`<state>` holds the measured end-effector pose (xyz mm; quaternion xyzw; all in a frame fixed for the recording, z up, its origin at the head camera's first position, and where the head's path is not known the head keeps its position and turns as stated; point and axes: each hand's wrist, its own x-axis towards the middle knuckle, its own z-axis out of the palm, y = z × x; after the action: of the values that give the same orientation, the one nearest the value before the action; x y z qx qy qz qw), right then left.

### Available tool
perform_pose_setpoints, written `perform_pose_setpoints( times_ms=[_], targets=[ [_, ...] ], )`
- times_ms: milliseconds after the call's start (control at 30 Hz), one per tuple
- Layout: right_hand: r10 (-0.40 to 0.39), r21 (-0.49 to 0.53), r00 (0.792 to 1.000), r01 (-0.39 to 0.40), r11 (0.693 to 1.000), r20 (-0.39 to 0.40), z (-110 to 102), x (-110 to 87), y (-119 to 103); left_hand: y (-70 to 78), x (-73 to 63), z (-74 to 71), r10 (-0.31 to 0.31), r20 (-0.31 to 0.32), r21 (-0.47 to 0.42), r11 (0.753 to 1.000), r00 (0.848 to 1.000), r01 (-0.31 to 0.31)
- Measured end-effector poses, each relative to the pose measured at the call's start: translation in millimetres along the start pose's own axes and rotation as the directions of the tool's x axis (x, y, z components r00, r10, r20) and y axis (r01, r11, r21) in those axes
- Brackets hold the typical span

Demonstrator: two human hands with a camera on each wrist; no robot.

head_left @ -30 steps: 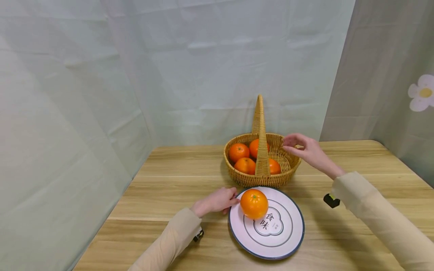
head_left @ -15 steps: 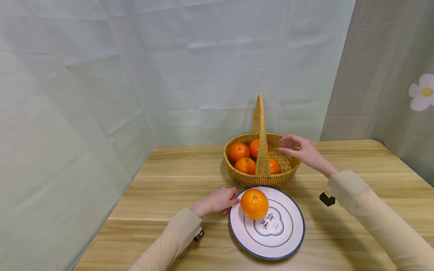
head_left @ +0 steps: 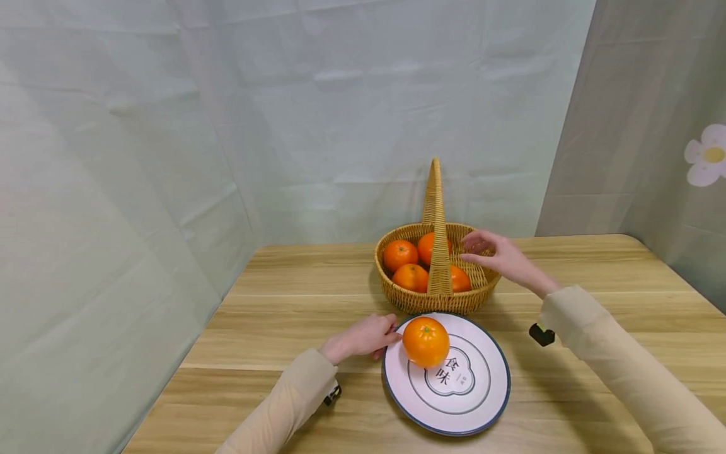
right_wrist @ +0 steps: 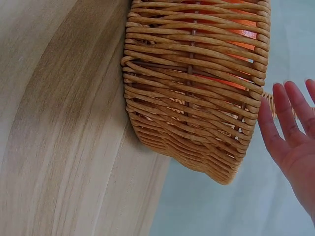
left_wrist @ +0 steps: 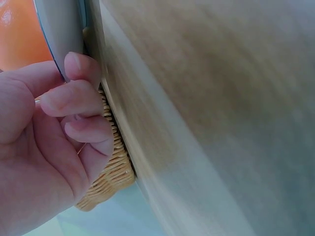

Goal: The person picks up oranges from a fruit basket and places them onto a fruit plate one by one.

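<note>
My left hand [head_left: 363, 336] grips the left rim of a white plate with a dark blue edge [head_left: 482, 403], thumb over the top and fingers curled at its underside. One orange [head_left: 425, 342] sits on the plate near that thumb. Behind the plate stands a wicker basket [head_left: 420, 305] with several oranges [head_left: 399, 253] inside, mostly left of its tall handle [head_left: 435, 189]. Over the basket's right side hovers my right hand [head_left: 501, 255], fingers relaxed and apart, holding nothing. In the right wrist view its fingers [right_wrist: 288, 113] are spread beside the basket's rim.
All of this is on a light wooden table [head_left: 272, 315]. A pale cloth [head_left: 363, 126] hangs behind the table and along its left side. At the right hangs a greyer cloth [head_left: 612, 145] with a flower print [head_left: 711, 155].
My right hand has moved left and slightly down in the head view, farther over the basket's right side. The left hand, plate and oranges stay where they were.
</note>
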<state>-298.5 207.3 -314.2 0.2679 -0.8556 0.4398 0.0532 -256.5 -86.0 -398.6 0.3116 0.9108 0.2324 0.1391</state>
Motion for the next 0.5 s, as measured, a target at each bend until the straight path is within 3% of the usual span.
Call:
perform_pose_setpoints(
  times_ms=[133,367,500],
  targets=[
    [0.005,-0.011,1.000,-0.005,1.000,0.018,1.5,2.0,4.2,-0.3,-0.1,-0.1,-0.005,-0.002,0.000,1.000,1.000,0.005],
    [0.006,-0.012,0.999,-0.006,1.000,0.037,4.5,8.8,38.0,-0.9,0.9,0.6,-0.003,0.002,-0.002,1.000,1.000,0.003],
    [0.002,-0.015,0.999,-0.001,1.000,0.052,5.2,10.3,45.0,-1.5,1.7,0.9,-0.001,0.001,0.001,1.000,1.000,0.001]
  ],
)
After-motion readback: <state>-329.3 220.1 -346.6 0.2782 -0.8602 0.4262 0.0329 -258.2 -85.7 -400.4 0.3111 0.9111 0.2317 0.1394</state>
